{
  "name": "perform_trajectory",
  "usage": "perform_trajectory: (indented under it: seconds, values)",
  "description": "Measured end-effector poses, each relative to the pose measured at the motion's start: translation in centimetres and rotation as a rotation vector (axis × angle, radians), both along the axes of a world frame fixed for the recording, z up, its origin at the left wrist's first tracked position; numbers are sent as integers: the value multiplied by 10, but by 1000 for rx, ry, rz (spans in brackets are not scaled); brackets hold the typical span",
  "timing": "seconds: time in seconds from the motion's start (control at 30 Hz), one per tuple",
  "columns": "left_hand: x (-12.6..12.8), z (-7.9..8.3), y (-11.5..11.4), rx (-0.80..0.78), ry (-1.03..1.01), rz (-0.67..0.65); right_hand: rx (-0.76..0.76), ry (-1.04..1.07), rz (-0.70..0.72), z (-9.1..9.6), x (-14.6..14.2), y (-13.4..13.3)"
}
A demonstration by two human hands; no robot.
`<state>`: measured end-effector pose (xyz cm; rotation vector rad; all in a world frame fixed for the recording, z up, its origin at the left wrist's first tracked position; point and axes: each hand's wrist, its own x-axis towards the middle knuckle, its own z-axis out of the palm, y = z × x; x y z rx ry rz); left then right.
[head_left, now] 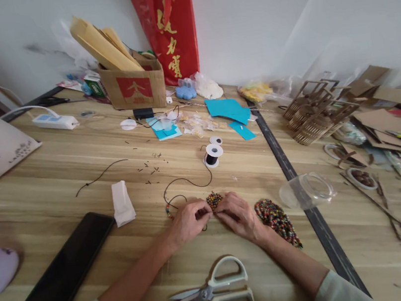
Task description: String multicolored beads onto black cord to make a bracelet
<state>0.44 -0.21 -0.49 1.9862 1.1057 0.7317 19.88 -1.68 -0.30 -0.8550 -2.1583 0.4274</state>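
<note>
My left hand (192,218) is closed in a pinch on a thin black cord (190,181), which loops back to a black-and-white spool (213,153). A short run of coloured beads (169,212) sits on that cord just left of the hand. My right hand (237,215) is also pinched, its fingertips almost meeting the left ones; whatever lies between them is too small to make out. Just behind the fingertips is a small heap of loose beads (214,199). Beside my right wrist lies a pile of strung multicoloured beads (278,222).
White-handled scissors (211,292) lie in front, blades pointing left. A black phone (69,265) and folded white paper (122,202) are at left. A clear plastic cup (307,191) and woven baskets (315,113) stand at right. Behind are blue paper pieces (228,110) and a cardboard box (134,87).
</note>
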Motion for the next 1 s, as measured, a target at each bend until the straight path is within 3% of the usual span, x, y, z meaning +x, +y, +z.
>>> perform_trajectory:
  seconds: [1.0]
  values:
    - [0,0,0,16,8,-7,-26,6,23,4,-2,0]
